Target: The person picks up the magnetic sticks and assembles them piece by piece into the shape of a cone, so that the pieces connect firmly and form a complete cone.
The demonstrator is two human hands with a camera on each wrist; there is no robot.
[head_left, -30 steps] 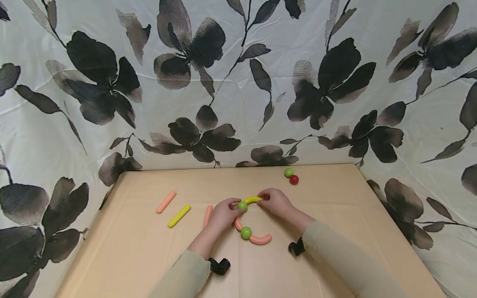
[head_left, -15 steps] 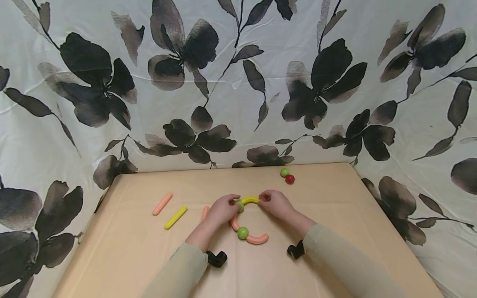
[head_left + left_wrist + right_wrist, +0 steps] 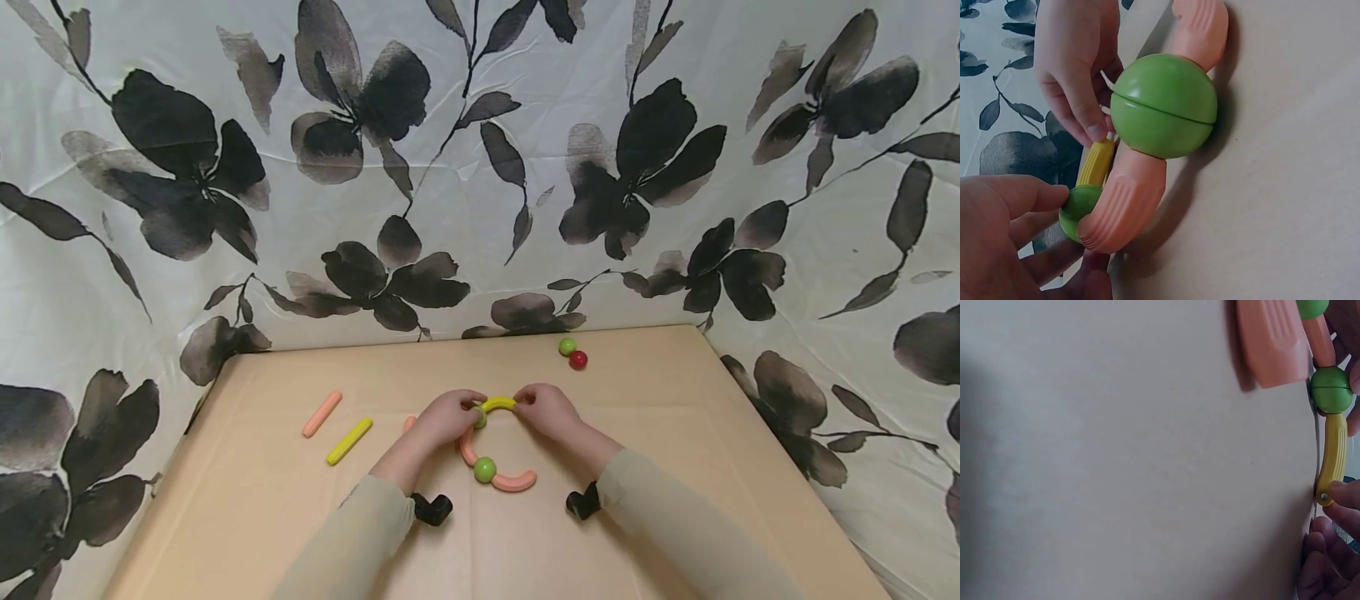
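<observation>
A chain of toy pieces lies mid-table: a yellow curved piece (image 3: pixel 497 404), an upper green ball (image 3: pixel 481 420), a pink curved piece (image 3: pixel 467 451), a lower green ball (image 3: pixel 484 469) and another pink curved piece (image 3: pixel 514 482). My left hand (image 3: pixel 471 410) pinches the upper green ball (image 3: pixel 1079 209), thumb (image 3: pixel 1022 194) on it, beside the pink curve (image 3: pixel 1125 203). My right hand (image 3: pixel 525 400) pinches the free end of the yellow piece (image 3: pixel 1334 456), fingertips (image 3: pixel 1341 490) on it. The lower green ball (image 3: pixel 1163 106) fills the left wrist view.
On the tan table (image 3: pixel 675 433) a pink stick (image 3: pixel 322 413) and a yellow stick (image 3: pixel 349 440) lie to the left. Another pink stick (image 3: pixel 408 423) is partly hidden by my left hand. A green ball (image 3: pixel 567 346) and a red ball (image 3: pixel 577 360) touch at the back. Flowered cloth surrounds the table.
My left fingers have curled further over the upper green ball, hiding more of it. Both hands stay on the same pieces, and the chain has not shifted on the table.
</observation>
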